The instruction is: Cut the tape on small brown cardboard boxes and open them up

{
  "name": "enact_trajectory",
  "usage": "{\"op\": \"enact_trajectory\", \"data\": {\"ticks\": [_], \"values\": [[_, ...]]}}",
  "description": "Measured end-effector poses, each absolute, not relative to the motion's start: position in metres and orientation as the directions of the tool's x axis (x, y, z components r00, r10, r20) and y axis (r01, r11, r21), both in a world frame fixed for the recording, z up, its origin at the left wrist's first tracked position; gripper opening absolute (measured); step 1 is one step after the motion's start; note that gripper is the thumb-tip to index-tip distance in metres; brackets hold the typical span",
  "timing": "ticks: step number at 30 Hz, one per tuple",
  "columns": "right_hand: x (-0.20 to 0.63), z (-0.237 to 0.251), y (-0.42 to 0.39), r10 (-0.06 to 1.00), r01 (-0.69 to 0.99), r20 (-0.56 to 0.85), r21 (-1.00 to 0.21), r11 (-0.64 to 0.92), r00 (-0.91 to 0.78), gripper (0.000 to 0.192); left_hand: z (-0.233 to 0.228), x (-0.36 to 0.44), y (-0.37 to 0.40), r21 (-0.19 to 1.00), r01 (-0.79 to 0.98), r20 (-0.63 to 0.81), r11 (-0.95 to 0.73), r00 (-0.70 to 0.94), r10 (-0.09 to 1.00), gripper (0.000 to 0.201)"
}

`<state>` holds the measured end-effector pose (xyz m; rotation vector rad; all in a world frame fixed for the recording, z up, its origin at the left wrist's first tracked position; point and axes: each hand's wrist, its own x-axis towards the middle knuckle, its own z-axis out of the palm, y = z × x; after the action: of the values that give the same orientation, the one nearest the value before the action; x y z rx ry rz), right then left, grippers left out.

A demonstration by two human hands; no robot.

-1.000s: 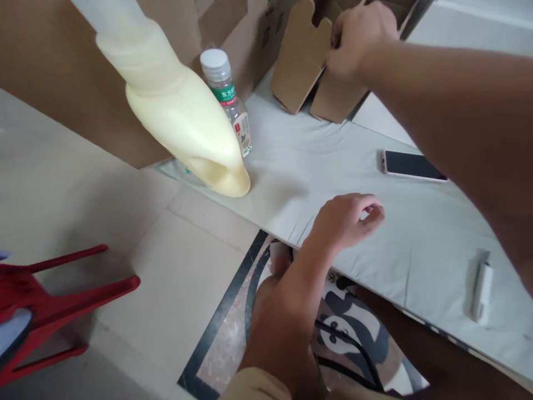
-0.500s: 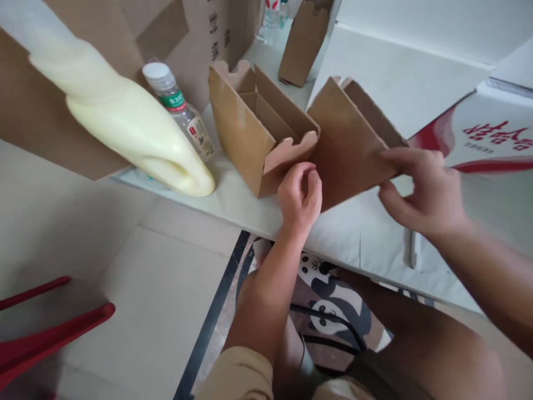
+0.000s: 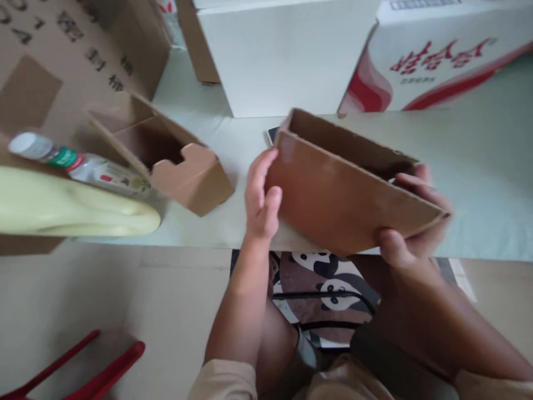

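Observation:
I hold a brown cardboard carton [image 3: 337, 194], open at the top, just above the near edge of the white table [image 3: 478, 189]. My right hand [image 3: 410, 228] grips its right end, thumb on the front face and fingers behind. My left hand [image 3: 260, 197] presses flat against its left end. A second brown carton [image 3: 166, 158] with folded flaps lies open on the table to the left, apart from my hands.
A clear plastic bottle [image 3: 79, 164] and a pale yellow foam roll [image 3: 70, 208] lie at the left. A white box [image 3: 287, 53] and a red-and-white box [image 3: 449, 55] stand behind. A large brown cardboard sheet [image 3: 79, 61] leans at the back left. Red stool legs [image 3: 95, 372] show below.
My right hand brought two cartons from the far side to the near edge. One now lies at the left. Both hands have closed on the other one, and the view has tilted.

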<state>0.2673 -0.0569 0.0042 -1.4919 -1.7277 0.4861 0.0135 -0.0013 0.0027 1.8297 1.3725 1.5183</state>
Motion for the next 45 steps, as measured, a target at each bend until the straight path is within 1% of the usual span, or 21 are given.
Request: {"op": "enact_trajectory", "data": {"ticks": [1,3,4,6,8,9,12,14,15,18,21,23,26,29,32,34,36,37,42,44,45], "values": [[0.270,0.004,-0.057,0.914,0.619,0.399,-0.701,0.356,-0.074,0.077,0.005,0.014,0.001,0.781,0.410,0.548,-0.470,-0.091,0.832,0.073],[0.275,0.007,-0.055,0.746,0.535,0.644,-0.576,0.618,-0.169,0.078,0.010,0.015,0.007,0.753,0.368,0.622,-0.545,-0.131,0.772,0.067],[0.276,0.008,-0.053,0.696,0.499,0.686,-0.537,0.680,-0.211,0.081,0.013,0.016,0.010,0.733,0.357,0.655,-0.579,-0.141,0.743,0.063],[0.279,0.008,-0.051,0.656,0.457,0.715,-0.512,0.727,-0.243,0.083,0.022,0.021,0.013,0.679,0.396,0.718,-0.619,-0.183,0.671,0.056],[0.280,0.004,-0.051,0.671,0.471,0.701,-0.520,0.713,-0.242,0.083,0.030,0.030,0.011,0.656,0.476,0.739,-0.586,-0.244,0.628,0.048],[0.281,0.002,-0.051,0.693,0.489,0.680,-0.532,0.692,-0.240,0.083,0.033,0.035,0.008,0.667,0.506,0.726,-0.547,-0.279,0.628,0.043],[0.284,-0.005,-0.053,0.743,0.506,0.625,-0.574,0.644,-0.237,0.084,0.035,0.048,-0.001,0.734,0.499,0.654,-0.460,-0.340,0.675,0.021],[0.285,-0.008,-0.054,0.723,0.471,0.651,-0.576,0.668,-0.230,0.086,0.032,0.053,-0.005,0.737,0.473,0.659,-0.484,-0.339,0.672,0.011],[0.285,-0.010,-0.054,0.706,0.459,0.671,-0.566,0.685,-0.226,0.086,0.029,0.054,-0.007,0.723,0.476,0.677,-0.501,-0.339,0.654,0.009],[0.284,-0.011,-0.055,0.700,0.473,0.670,-0.548,0.690,-0.246,0.082,0.022,0.052,-0.009,0.688,0.543,0.708,-0.482,-0.356,0.610,0.010],[0.281,-0.008,-0.057,0.696,0.458,0.658,-0.543,0.704,-0.289,0.079,0.020,0.047,-0.014,0.707,0.552,0.679,-0.442,-0.358,0.640,0.017],[0.279,-0.005,-0.058,0.664,0.425,0.682,-0.526,0.737,-0.306,0.080,0.020,0.043,-0.018,0.736,0.460,0.666,-0.497,-0.358,0.654,0.019],[0.274,-0.003,-0.060,0.623,0.417,0.719,-0.486,0.768,-0.309,0.084,0.020,0.038,-0.019,0.751,0.257,0.659,-0.608,-0.356,0.663,0.024],[0.270,-0.006,-0.063,0.569,0.411,0.793,-0.454,0.791,-0.219,0.082,0.019,0.036,-0.013,0.720,0.115,0.674,-0.685,-0.352,0.649,0.028],[0.274,-0.007,-0.063,0.623,0.470,0.779,-0.524,0.710,-0.071,0.075,0.018,0.039,-0.007,0.711,0.065,0.669,-0.700,-0.369,0.645,0.030],[0.280,-0.003,-0.061,0.666,0.516,0.745,-0.561,0.648,-0.026,0.064,0.018,0.042,-0.007,0.741,0.086,0.645,-0.666,-0.365,0.671,0.031],[0.285,0.003,-0.059,0.681,0.537,0.732,-0.567,0.625,-0.020,0.053,0.019,0.043,-0.008,0.759,0.118,0.634,-0.640,-0.355,0.687,0.032],[0.286,0.007,-0.058,0.697,0.546,0.717,-0.575,0.609,-0.022,0.051,0.019,0.043,-0.009,0.761,0.125,0.634,-0.636,-0.351,0.690,0.031],[0.284,0.017,-0.056,0.808,0.558,0.585,-0.646,0.521,-0.078,0.058,0.019,0.041,-0.010,0.746,0.096,0.652,-0.659,-0.304,0.694,0.032],[0.281,0.013,-0.055,0.815,0.509,0.570,-0.674,0.536,-0.104,0.054,0.019,0.042,-0.009,0.744,0.080,0.652,-0.664,-0.308,0.693,0.032],[0.280,0.011,-0.054,0.805,0.474,0.586,-0.685,0.553,-0.091,0.050,0.019,0.043,-0.008,0.747,0.081,0.647,-0.660,-0.318,0.693,0.032]]}}
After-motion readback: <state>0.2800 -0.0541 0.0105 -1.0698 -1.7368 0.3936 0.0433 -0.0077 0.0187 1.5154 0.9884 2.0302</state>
